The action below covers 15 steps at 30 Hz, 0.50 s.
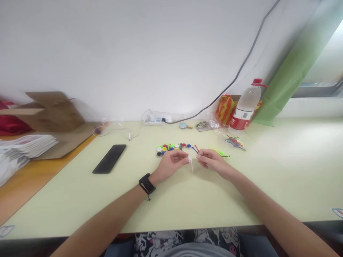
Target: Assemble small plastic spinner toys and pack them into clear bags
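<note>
My left hand (175, 160) is closed in a pinch on a thin white plastic piece (192, 165), which stands roughly upright between my hands. Close by on the right, my right hand (210, 159) has its thumb and fingers pressed together; whatever they hold is too small to make out. A blue stick (194, 150) and a red stick show just past its fingertips, and I cannot tell whether it touches them. Behind my left hand lies a cluster of small coloured round plastic pieces (164, 149), partly hidden by that hand. Yellow-green sticks (222, 152) lie beyond my right hand.
A black phone (109, 159) lies at left. Along the wall are a power strip (157, 119), a large bottle (245, 107) and a red-yellow bag (225, 109). A clear packet of coloured pieces (235, 142) rests before the bottle. A cardboard box (56, 110) and stacked papers (32, 145) stand far left.
</note>
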### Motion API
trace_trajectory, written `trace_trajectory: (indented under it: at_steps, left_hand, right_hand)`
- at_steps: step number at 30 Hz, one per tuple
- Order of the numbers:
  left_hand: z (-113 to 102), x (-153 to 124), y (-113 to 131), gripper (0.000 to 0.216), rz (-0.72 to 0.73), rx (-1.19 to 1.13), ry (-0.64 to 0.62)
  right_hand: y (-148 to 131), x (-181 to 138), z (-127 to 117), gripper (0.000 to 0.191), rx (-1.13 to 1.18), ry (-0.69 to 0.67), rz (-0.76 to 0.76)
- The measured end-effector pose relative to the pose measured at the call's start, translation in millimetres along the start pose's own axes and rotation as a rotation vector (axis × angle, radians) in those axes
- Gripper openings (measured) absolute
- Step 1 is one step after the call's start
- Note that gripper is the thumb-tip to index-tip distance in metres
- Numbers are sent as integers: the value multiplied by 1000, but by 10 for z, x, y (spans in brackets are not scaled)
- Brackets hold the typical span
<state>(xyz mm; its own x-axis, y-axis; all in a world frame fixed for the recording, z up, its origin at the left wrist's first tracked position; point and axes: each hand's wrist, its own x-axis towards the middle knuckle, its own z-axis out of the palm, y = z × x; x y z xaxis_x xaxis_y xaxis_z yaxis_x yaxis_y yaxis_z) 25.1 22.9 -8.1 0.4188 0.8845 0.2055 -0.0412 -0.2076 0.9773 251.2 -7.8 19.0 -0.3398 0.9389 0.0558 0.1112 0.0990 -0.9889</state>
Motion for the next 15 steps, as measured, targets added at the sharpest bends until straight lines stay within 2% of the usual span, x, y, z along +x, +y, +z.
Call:
trace_trajectory:
  at_steps: [5,12,15]
  left_hand:
    - [-4,-6,-7,35,2,12,0]
    - [6,-45,40,31,7,27,-104]
    - [7,-55,53,29,19,36,-124]
  right_hand:
    - [-5,-3,0,43,-10,-8,22]
    - [-14,-44,25,35,15,-168,-48]
    - [-25,-53,29,34,28,-187,-59]
